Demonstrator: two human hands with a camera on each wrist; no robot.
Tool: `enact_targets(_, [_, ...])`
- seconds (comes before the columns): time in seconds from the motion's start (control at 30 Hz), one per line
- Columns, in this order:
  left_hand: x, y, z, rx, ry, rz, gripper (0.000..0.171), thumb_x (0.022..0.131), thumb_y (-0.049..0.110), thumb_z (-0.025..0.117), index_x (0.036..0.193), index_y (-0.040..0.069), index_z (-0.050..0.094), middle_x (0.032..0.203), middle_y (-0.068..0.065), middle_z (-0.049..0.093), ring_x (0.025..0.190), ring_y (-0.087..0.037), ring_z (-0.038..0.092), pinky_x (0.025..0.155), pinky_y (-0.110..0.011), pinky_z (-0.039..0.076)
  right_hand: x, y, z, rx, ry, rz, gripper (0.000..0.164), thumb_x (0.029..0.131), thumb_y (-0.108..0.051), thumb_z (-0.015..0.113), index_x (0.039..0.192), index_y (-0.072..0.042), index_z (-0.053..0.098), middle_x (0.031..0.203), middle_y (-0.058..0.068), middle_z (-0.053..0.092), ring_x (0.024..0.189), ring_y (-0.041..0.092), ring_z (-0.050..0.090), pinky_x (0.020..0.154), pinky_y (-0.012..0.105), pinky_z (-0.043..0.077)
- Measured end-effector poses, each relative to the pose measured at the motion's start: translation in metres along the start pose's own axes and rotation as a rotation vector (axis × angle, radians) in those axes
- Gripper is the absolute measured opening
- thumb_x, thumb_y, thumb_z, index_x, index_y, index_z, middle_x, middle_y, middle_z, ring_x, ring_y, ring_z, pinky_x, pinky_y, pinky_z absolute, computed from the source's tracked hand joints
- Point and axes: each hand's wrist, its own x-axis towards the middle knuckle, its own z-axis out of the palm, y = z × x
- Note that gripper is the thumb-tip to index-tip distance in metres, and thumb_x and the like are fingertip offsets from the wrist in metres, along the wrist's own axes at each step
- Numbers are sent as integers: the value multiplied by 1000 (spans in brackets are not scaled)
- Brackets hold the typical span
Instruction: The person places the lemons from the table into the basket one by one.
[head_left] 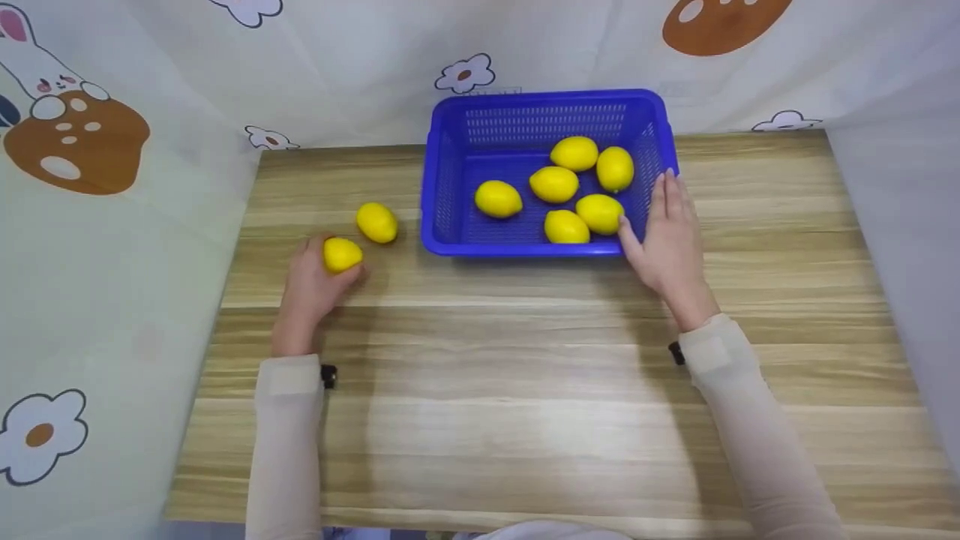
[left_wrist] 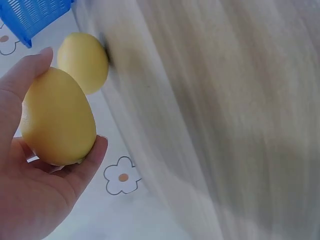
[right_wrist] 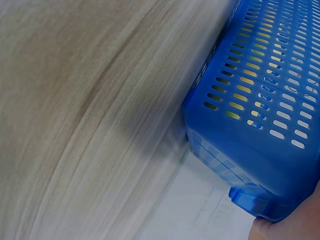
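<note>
My left hand [head_left: 311, 289] grips a yellow lemon [head_left: 343, 255] at the left of the table, with thumb and fingers curled around it, as the left wrist view also shows. Just beyond it a second lemon [head_left: 376, 223] lies on the wood, left of a blue plastic basket [head_left: 525, 250]. Several lemons lie inside that basket, one [head_left: 498, 199] apart from the others. Across the basket's front right corner rests my right hand [head_left: 671, 247], its fingers straight along the right rim and the thumb over the front rim. Only part of this hand [right_wrist: 290, 225] appears in the right wrist view.
The wooden table [head_left: 487, 390] spreads out in front of the basket. A pale curtain [head_left: 360, 67] with printed flowers hangs behind the table and along its left side. The basket stands at the table's back edge, close to the curtain.
</note>
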Motion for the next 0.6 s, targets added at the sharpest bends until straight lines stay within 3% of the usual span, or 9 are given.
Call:
enact_targets(0.37, [-5,9,-16,37,31,66,69,92,20,78,145,-13,48,136,-35,54,121,-48,56,107,-62,47,0,-2,-2,-3,-8,-2,82,107,-40,46,160,17,20,171,33,14,161,46,13,133,51,8])
enact_targets(0.6, [-5,12,-21,27,35,75,68,94,21,78,145,-13,48,135,-34,54,121,-47,56,109,-62,47,1,-1,-1,3,-8,0,82,107,-40,46,160,17,20,172,33,14,161,46,12,132,53,9])
